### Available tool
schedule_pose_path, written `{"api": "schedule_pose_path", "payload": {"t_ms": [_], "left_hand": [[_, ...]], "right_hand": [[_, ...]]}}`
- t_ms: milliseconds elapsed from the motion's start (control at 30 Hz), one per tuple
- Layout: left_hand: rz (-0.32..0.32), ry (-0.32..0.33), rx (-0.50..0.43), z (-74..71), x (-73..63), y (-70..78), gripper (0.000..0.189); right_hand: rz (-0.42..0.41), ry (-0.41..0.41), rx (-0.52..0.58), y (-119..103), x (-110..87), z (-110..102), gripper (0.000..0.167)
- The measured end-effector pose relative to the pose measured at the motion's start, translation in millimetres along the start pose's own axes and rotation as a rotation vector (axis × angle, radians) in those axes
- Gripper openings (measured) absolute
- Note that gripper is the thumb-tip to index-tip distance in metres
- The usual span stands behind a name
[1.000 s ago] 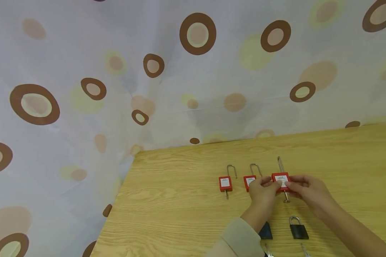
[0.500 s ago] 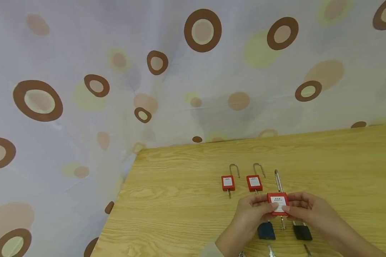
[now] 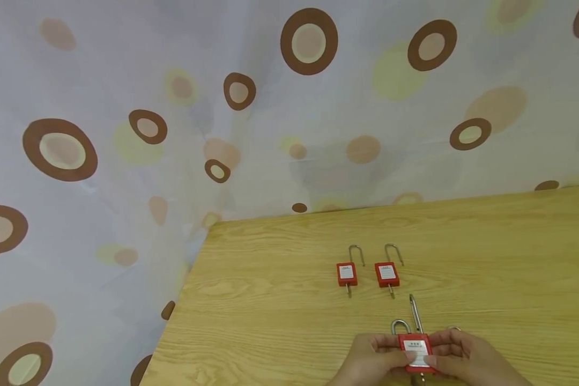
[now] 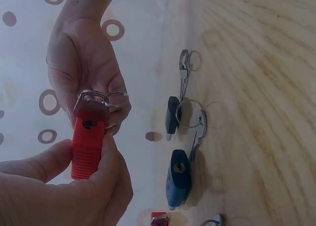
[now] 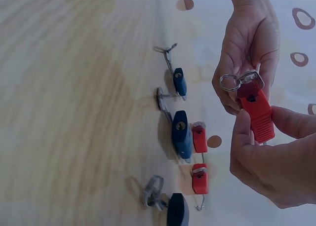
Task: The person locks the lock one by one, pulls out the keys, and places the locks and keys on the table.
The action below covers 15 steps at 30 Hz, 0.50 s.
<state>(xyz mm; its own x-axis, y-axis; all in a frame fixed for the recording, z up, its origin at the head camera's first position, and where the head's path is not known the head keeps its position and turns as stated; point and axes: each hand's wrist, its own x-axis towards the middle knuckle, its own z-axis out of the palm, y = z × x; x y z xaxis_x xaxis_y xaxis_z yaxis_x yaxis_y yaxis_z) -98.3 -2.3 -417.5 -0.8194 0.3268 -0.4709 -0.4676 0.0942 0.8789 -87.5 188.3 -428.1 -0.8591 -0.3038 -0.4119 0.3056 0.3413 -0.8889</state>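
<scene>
Both hands hold one red padlock point(image 3: 416, 343) with a white label, its steel shackle point(image 3: 415, 315) standing up unlatched. My left hand point(image 3: 372, 358) pinches its left side and my right hand point(image 3: 469, 358) its right side, thumbs on the label. From below, in the left wrist view, a key point(image 4: 92, 106) with a ring sits in the padlock's keyhole end. The padlock is held above the table. Behind it, a shackle point(image 3: 400, 324) of another padlock shows beside the left fingers; that lock's body is hidden by the hands in the head view.
Two red padlocks point(image 3: 347, 274) with raised shackles and inserted keys lie farther back on the wooden table point(image 3: 270, 300). Dark blue padlocks point(image 5: 181, 134) stand nearer, each with a loose key point(image 5: 164, 103) by it. A spotted curtain point(image 3: 251, 128) hangs behind the table.
Both hands have drawn the red padlock from the row at the back toward the person, over the dark padlocks. The head view has shifted slightly.
</scene>
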Motion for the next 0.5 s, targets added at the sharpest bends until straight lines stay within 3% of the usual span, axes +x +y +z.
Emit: {"api": "schedule_pose_path", "payload": {"t_ms": [133,333,500], "left_hand": [[-0.034,0.003,-0.015,2.4,-1.4,-2.8,0.017],[-0.010,0.011,-0.083,3.9,-3.0,-4.8,0.017],[0.023,0.060,-0.040,5.7,-2.6,-3.6,0.018]], "right_hand": [[0.020,0.012,-0.017,5.6,-1.3,2.0,0.059],[0.039,0.045,-0.020,1.8,-3.0,5.7,0.058],[-0.007,0.111,-0.048,-1.8,-4.4,6.3,0.054]]}}
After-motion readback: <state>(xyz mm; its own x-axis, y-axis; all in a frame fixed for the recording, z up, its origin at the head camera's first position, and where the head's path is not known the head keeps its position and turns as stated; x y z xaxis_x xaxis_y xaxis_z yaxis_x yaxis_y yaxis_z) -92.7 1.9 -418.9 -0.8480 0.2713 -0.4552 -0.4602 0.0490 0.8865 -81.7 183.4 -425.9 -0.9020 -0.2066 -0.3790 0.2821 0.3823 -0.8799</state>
